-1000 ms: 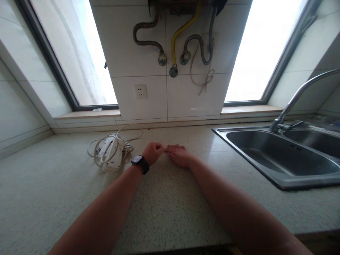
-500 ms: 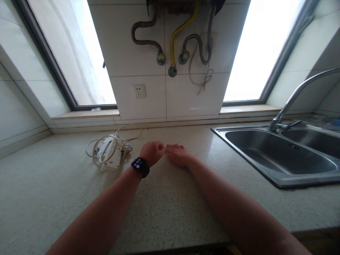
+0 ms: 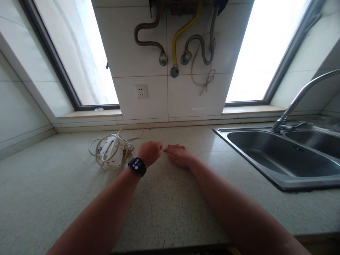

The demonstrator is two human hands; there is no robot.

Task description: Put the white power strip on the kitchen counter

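Note:
My left hand [image 3: 150,153] is closed in a fist above the speckled counter [image 3: 164,205], with nothing visible in it. A black smartwatch [image 3: 137,166] with a lit face is on that wrist. Beside the fist, my right hand [image 3: 177,155] lies flat on the counter, palm down, its fingers stretched toward the left. A narrow gap separates the two hands. Left of the left hand rests a white power strip [image 3: 116,153] with its cord looped loosely over and around it.
To the right a steel double sink [image 3: 249,170] is set into the counter, with a chrome faucet [image 3: 292,102] behind it. A wall socket [image 3: 141,91] sits on the tiles. Higher up hang metal hoses and a yellow hose [image 3: 183,30]. Windows flank the wall.
My left hand has drawn slightly left, away from the right hand, and the watch face shows more clearly. The right hand stays flat on the counter. The view has shifted slightly.

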